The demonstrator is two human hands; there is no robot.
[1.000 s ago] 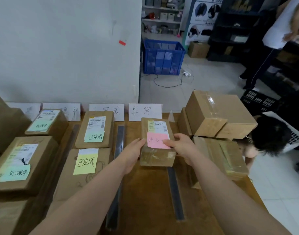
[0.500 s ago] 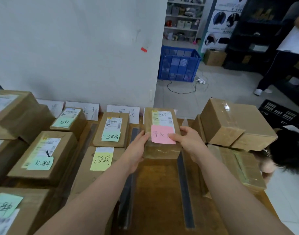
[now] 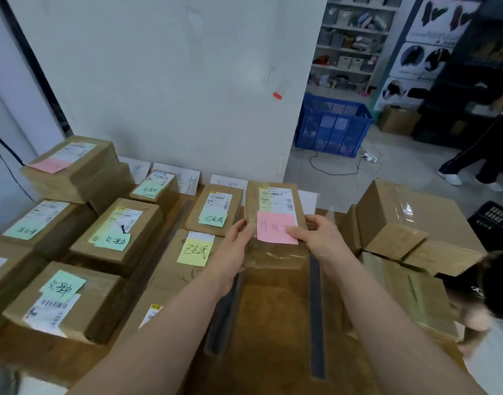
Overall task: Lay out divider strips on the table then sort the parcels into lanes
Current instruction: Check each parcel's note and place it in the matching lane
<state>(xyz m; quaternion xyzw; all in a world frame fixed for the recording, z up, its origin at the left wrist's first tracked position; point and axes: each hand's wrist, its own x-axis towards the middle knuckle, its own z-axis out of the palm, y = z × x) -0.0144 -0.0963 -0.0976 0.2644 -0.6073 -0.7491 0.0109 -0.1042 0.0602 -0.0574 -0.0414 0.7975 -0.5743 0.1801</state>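
Note:
A brown parcel [image 3: 274,201] with a white shipping label and a pink sticky note is lifted above the wooden table [image 3: 273,323], its far end tipped up. My left hand [image 3: 233,249] grips its left edge and my right hand [image 3: 318,238] grips its right edge, thumb on the pink note. Below it, two dark divider strips [image 3: 315,317] [image 3: 224,315] lie lengthwise and mark a bare lane. To the left, parcels with green notes [image 3: 113,232] and a flat parcel with a yellow note [image 3: 193,252] fill other lanes.
White lane signs [image 3: 184,181] lean against the wall at the table's far edge. Stacked cartons [image 3: 409,223] stand at the right, with a person's dark-haired head [image 3: 495,283] beside them. A blue crate [image 3: 332,124] sits on the floor beyond; another person walks at far right.
Both hands raised the pink-note parcel off the table and tipped its far end up. The view swung left, bringing more of the left-hand parcel stacks into sight.

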